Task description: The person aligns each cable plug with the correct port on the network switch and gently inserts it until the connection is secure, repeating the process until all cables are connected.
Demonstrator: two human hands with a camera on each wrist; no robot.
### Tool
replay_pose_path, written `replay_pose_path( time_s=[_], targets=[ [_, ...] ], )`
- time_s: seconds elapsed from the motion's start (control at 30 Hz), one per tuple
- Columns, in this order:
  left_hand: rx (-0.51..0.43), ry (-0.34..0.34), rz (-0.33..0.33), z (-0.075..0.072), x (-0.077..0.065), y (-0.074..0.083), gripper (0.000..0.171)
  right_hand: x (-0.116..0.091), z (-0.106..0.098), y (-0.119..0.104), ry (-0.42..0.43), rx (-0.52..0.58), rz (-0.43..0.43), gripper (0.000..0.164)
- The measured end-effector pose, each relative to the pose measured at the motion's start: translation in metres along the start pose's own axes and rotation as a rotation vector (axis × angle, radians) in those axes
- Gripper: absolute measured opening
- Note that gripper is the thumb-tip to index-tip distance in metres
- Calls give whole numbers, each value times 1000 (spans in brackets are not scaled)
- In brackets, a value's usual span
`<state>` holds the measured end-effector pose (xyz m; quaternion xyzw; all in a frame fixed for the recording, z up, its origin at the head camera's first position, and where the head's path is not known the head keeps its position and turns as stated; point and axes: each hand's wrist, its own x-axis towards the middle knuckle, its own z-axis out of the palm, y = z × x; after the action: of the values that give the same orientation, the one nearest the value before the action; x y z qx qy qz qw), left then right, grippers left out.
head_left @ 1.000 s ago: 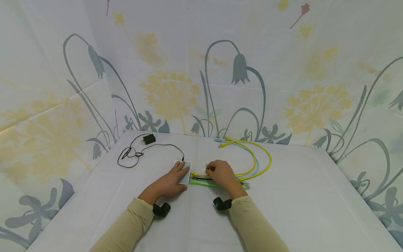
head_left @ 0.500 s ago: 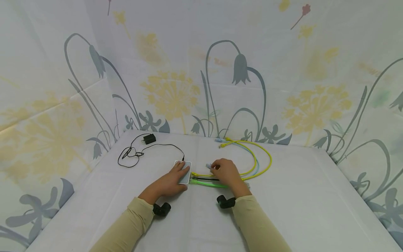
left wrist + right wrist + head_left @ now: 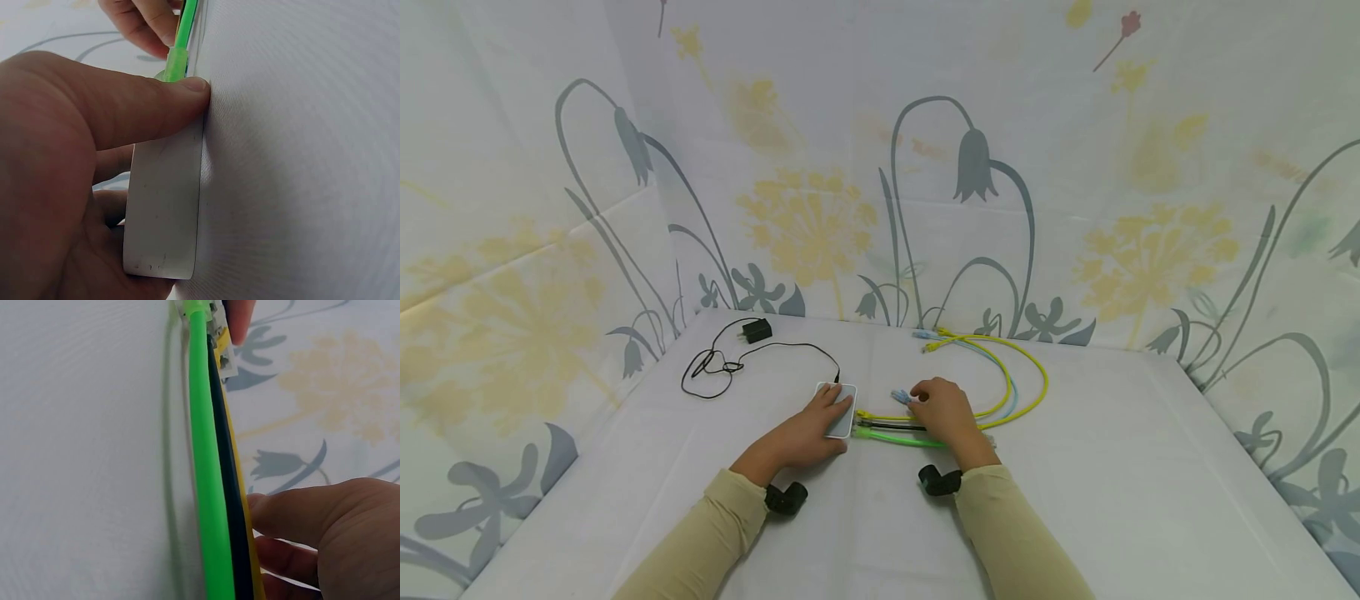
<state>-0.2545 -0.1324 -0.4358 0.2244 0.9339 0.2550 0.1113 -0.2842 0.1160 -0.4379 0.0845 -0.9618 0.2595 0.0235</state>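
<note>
My left hand (image 3: pixel 805 429) holds a small white network switch (image 3: pixel 842 422) on the table, fingers across its top and thumb along its near side. In the left wrist view the thumb lies across the white side (image 3: pixel 164 206), close to the green plug. My right hand (image 3: pixel 951 414) pinches a light blue network cable just behind its plug (image 3: pixel 900 397), which points at the switch from a short distance. Green (image 3: pixel 206 425), black (image 3: pixel 228 462) and yellow cables run from the switch's right side, passing by the right hand. The pinched spot is hidden in the right wrist view.
A thin black cord (image 3: pixel 790 344) leads from the switch's back to a black power adapter (image 3: pixel 756 331) at the back left. Yellow cables (image 3: pixel 1043 379) loop at the right, their loose ends near the back. Patterned cloth walls (image 3: pixel 880 208) enclose the table.
My right hand has shifted right, away from the switch, and more of the light blue plug shows past its fingertips. The left hand and the switch have stayed in place.
</note>
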Motion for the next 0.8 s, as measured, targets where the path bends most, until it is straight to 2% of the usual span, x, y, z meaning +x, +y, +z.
replay_pose_path(
  time_s=[0.43, 0.8],
  targets=[
    [24, -1, 4, 1, 2, -3, 72, 0, 4, 3, -1, -42, -1, 22],
    [8, -6, 4, -1, 1, -2, 72, 1, 7, 5, -15, -28, -5, 19]
  ],
)
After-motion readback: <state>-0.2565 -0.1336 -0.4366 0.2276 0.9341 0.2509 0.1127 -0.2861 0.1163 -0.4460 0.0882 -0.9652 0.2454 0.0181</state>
